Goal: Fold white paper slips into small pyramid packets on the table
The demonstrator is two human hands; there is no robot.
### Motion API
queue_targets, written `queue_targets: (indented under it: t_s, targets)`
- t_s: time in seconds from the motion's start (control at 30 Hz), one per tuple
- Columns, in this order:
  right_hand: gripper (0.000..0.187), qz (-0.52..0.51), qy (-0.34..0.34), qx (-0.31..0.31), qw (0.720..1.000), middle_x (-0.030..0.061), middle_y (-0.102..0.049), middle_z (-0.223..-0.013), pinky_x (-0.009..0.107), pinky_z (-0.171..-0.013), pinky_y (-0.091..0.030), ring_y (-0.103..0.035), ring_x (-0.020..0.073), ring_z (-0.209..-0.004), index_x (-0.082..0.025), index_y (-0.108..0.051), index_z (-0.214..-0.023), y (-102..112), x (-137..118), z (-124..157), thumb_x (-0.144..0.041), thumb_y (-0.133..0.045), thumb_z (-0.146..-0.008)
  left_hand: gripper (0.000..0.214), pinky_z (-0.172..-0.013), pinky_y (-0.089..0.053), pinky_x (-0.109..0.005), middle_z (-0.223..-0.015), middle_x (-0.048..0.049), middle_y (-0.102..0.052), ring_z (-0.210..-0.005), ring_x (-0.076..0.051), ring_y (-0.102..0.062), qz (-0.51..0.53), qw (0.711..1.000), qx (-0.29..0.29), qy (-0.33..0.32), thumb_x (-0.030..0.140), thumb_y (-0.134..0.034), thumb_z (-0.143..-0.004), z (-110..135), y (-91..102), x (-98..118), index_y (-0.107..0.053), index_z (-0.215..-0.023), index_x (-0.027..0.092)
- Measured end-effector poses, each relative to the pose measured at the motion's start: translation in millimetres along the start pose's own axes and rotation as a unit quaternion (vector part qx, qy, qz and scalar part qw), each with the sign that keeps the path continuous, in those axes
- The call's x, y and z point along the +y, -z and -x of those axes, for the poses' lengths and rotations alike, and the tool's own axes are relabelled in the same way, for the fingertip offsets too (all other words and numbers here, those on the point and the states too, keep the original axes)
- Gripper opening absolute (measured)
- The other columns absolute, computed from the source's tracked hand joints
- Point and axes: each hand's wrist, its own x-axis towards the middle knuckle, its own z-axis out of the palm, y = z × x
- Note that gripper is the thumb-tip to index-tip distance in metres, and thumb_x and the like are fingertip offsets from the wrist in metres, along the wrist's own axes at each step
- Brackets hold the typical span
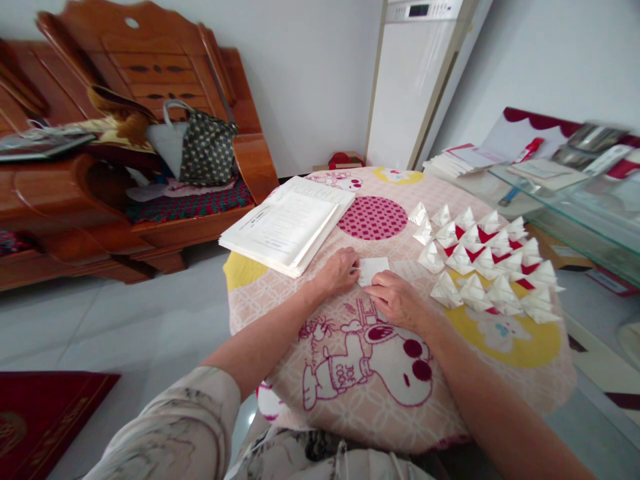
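Observation:
A small white folded paper (pixel 374 268) lies on a cartoon-printed cloth (pixel 350 373) covering a round table. My left hand (pixel 341 270) presses on the paper's left edge with its fingers curled down. My right hand (pixel 395 298) rests on the paper's near right corner, fingers bent onto it. To the right, several folded white and red paper pieces (pixel 487 263) are laid out in rows on the cloth.
A stack of white printed sheets (pixel 289 225) lies at the table's far left. A wooden bench (pixel 135 160) with a patterned bag (pixel 206 148) stands left. A white appliance (pixel 413 80) stands behind. A glass table (pixel 575 193) with papers is right.

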Motion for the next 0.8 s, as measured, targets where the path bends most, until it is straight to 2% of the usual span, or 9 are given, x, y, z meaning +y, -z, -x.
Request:
queue_targets:
  t_s: [0.17, 0.33, 0.43, 0.57, 0.8]
  targets:
    - [0.023, -0.001, -0.006, 0.009, 1.0, 0.0054, -0.054, -0.081, 0.033, -0.075, -0.042, -0.05, 0.0198, -0.083, -0.019, -0.064, -0.074, -2.4, -0.7, 0.5, -0.009, -0.053, -0.092, 0.009, -0.083, -0.049, -0.037, -0.084, -0.0063, -0.059, -0.082, -0.02, -0.053, 0.002, 1.0, -0.002, 0.0, 0.01, -0.051, -0.075, 0.0, 1.7, 1.3, -0.055, -0.077, 0.018]
    - [0.012, -0.013, -0.017, 0.019, 1.0, 0.0065, -0.057, -0.093, 0.036, -0.082, -0.045, -0.052, 0.0214, -0.091, -0.02, -0.068, -0.09, -6.4, 0.5, 1.6, -0.012, -0.058, -0.09, 0.008, -0.082, -0.049, -0.036, -0.083, -0.006, -0.058, -0.081, -0.02, -0.053, 0.007, 1.0, -0.004, -0.001, 0.01, -0.051, -0.076, 0.0, 2.9, 2.0, -0.055, -0.076, 0.018]
    - [0.014, -0.009, -0.028, 0.019, 0.999, 0.0073, -0.057, -0.097, 0.037, -0.083, -0.046, -0.052, 0.0224, -0.094, -0.019, -0.068, -0.097, -8.4, 0.9, 0.4, -0.012, -0.059, -0.089, 0.008, -0.082, -0.049, -0.036, -0.083, -0.0059, -0.058, -0.081, -0.02, -0.053, 0.006, 1.0, -0.002, -0.005, 0.01, -0.052, -0.076, 0.2, 2.6, 1.7, -0.054, -0.076, 0.018]
    - [0.011, -0.009, -0.033, 0.019, 0.999, 0.0069, -0.055, -0.094, 0.037, -0.08, -0.046, -0.051, 0.0216, -0.09, -0.019, -0.067, -0.087, -8.5, -0.2, -1.7, -0.014, -0.058, -0.091, 0.009, -0.082, -0.049, -0.035, -0.083, -0.0063, -0.058, -0.082, -0.02, -0.054, 0.003, 1.0, -0.002, -0.008, 0.01, -0.051, -0.075, 0.6, 3.5, 2.4, -0.054, -0.076, 0.018]
    - [0.023, -0.036, -0.037, 0.016, 0.999, 0.0063, -0.056, -0.088, 0.034, -0.08, -0.045, -0.052, 0.0196, -0.087, -0.019, -0.062, -0.072, -4.7, -2.5, 0.1, -0.01, -0.054, -0.093, 0.009, -0.082, -0.049, -0.035, -0.083, -0.0062, -0.058, -0.082, -0.02, -0.054, 0.004, 1.0, -0.002, -0.009, 0.009, -0.051, -0.076, 0.6, 5.3, 2.8, -0.053, -0.076, 0.018]
